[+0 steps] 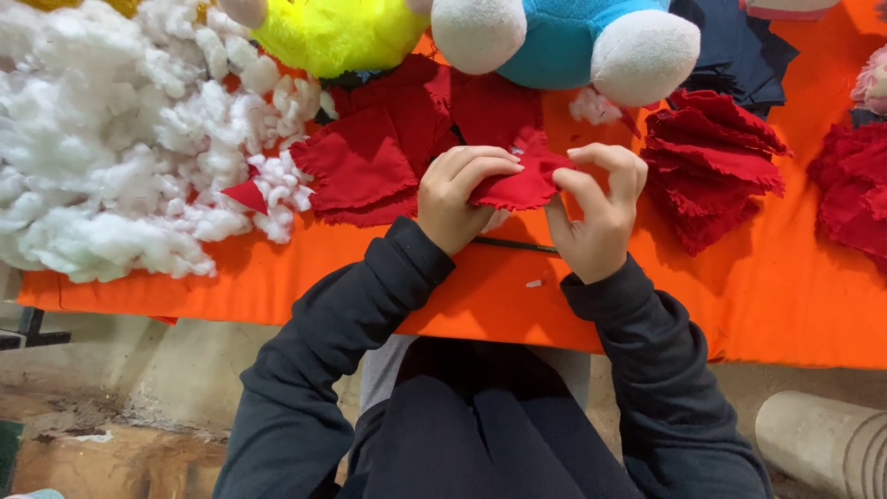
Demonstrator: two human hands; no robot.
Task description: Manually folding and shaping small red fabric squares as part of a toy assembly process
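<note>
Both hands pinched one red fabric piece (pixel 522 185) over the orange worktop (pixel 776 296). Left grip (pixel 459 197) clenched one edge; right grip (pixel 596 217) grasped the other.

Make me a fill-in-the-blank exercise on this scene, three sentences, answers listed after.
1. Both the left hand and the right hand hold a small fabric piece coloured ____.
2. The heap of white stuffing lies to the person's ____.
3. The table cover under the work is coloured ____.

Missing words: red; left; orange
</note>
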